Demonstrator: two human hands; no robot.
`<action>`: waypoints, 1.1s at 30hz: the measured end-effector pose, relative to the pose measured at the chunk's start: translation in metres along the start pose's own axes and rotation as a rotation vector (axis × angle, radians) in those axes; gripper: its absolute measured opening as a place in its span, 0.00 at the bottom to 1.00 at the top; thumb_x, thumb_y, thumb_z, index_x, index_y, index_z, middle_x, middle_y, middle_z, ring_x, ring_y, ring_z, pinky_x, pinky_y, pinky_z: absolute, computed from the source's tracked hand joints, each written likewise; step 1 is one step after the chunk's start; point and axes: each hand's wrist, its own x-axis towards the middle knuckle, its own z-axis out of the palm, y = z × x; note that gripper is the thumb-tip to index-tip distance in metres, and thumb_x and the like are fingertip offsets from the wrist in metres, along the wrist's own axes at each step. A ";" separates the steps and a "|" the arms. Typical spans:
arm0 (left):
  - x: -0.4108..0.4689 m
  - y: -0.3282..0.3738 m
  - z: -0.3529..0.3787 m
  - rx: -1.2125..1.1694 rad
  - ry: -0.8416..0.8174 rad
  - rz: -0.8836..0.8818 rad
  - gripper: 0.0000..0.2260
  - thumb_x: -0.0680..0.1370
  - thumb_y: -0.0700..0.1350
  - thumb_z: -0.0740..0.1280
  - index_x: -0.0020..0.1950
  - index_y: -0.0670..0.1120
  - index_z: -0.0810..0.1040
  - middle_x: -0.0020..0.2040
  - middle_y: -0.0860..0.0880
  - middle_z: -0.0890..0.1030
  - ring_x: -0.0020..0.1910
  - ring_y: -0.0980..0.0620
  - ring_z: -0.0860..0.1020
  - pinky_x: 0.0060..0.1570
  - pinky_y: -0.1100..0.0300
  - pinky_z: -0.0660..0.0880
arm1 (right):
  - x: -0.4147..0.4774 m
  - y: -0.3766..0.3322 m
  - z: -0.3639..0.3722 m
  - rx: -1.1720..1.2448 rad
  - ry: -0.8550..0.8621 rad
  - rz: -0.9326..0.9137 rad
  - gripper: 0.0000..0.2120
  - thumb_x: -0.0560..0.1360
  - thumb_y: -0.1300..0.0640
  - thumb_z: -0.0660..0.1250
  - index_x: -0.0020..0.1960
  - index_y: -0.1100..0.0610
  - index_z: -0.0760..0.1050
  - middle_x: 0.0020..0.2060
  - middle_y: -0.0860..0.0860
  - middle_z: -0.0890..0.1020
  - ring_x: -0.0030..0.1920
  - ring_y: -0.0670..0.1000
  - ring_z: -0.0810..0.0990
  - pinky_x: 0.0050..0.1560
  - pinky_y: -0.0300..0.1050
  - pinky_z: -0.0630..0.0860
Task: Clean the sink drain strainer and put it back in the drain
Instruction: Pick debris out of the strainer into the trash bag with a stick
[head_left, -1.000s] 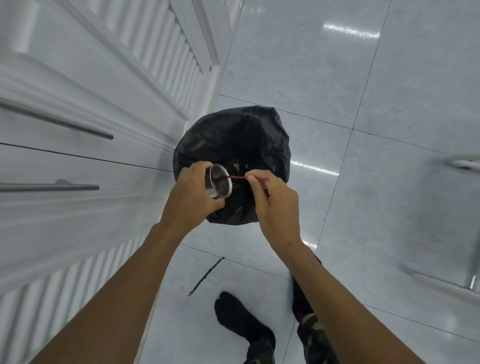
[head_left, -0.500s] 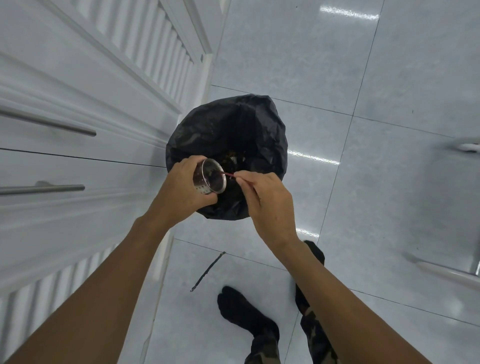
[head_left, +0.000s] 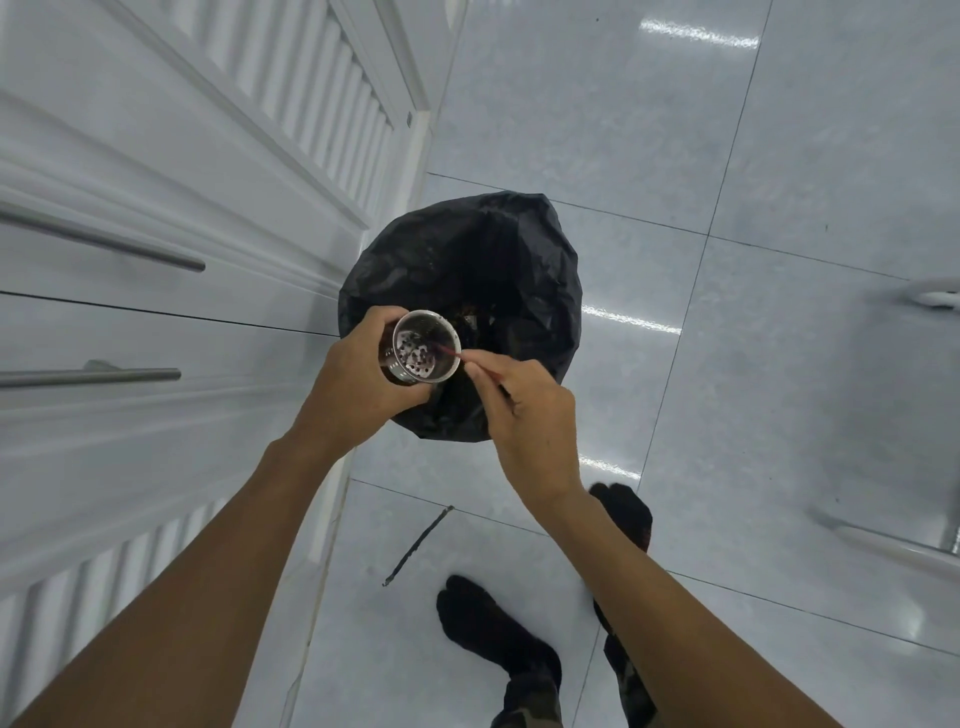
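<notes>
**A:** Start at your left, beside the cabinet (head_left: 156, 156). Your left hand (head_left: 353, 389) has the strainer (head_left: 415, 358), fingers curled round its steel wall, with the mouth tipped up toward you. You hold it over the near left edge of the bag (head_left: 467, 249), not in any drain.

**B:** That wall is the right place to grip. You should find it light and stiff, a thin metal cup that won't give. It is probably wet and greasy, though, so it could twist or slip if you prod hard. Keep your skin off the thin rim.

**A:** Look inside: shiny sides, a perforated bottom, and dark bits lodged over several holes. By my reckoning you're not done cleaning.

**B:** Further right, the thin red stick (head_left: 448, 353) crosses the rim with its tip down on that bottom. Your right hand (head_left: 530, 415) pinches its other end, thumb and fingertips closed on it.

**A:** Go gently. The stick looks slender enough to bend or snap. Keep the mouth over the bag so what you loosen drops in.
</notes>
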 end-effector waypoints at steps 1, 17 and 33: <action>0.000 0.000 0.000 0.000 0.011 0.004 0.33 0.68 0.54 0.81 0.68 0.57 0.68 0.57 0.62 0.76 0.53 0.59 0.78 0.48 0.76 0.72 | 0.001 0.000 0.000 -0.024 0.020 0.012 0.11 0.82 0.52 0.66 0.62 0.50 0.82 0.54 0.46 0.86 0.52 0.46 0.82 0.58 0.38 0.79; -0.008 0.005 0.003 0.057 0.099 0.044 0.31 0.70 0.54 0.79 0.69 0.51 0.71 0.62 0.54 0.78 0.56 0.61 0.73 0.52 0.79 0.68 | -0.004 -0.002 -0.009 -0.129 -0.076 -0.053 0.14 0.82 0.49 0.62 0.61 0.51 0.82 0.54 0.48 0.86 0.52 0.49 0.82 0.56 0.41 0.79; -0.010 0.022 0.004 0.097 0.030 0.014 0.33 0.71 0.49 0.79 0.72 0.44 0.71 0.67 0.45 0.77 0.63 0.47 0.76 0.65 0.54 0.75 | -0.006 0.007 -0.010 -0.121 -0.020 -0.132 0.11 0.81 0.53 0.67 0.61 0.52 0.83 0.52 0.50 0.86 0.49 0.49 0.82 0.52 0.38 0.78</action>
